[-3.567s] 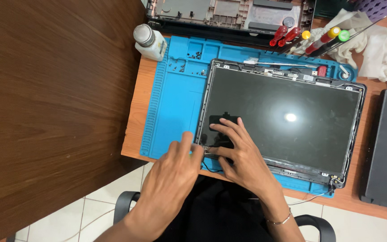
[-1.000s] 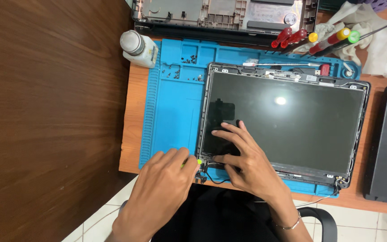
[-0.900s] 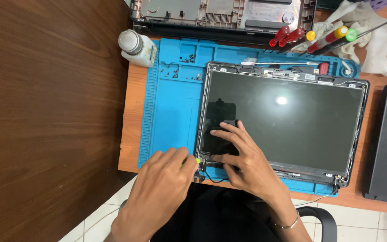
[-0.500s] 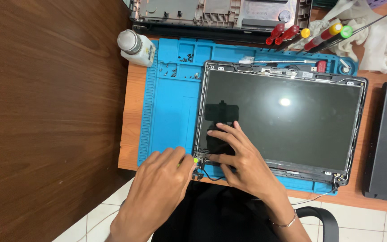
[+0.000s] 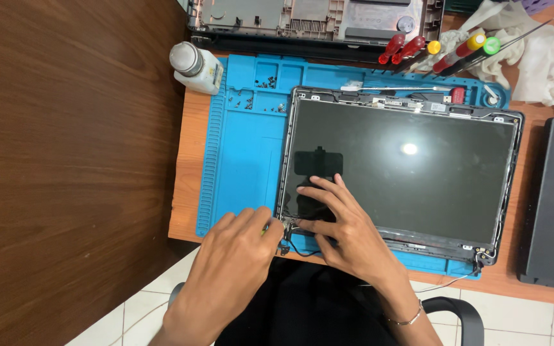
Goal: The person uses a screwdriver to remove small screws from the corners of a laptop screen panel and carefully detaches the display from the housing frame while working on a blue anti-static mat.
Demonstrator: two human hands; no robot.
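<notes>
A white bottle is standing beyond the blue mat. The left hand is curling at the screen panel's near-left corner, pinching something small, though what I cannot tell. The right hand is pressing flat, fingers spread, on that corner.

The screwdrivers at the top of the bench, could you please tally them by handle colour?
Red-handled screwdrivers: 2
Red with yellow cap: 1
Yellow-capped screwdriver: 1
Green-capped screwdriver: 1
Total: 5
</notes>
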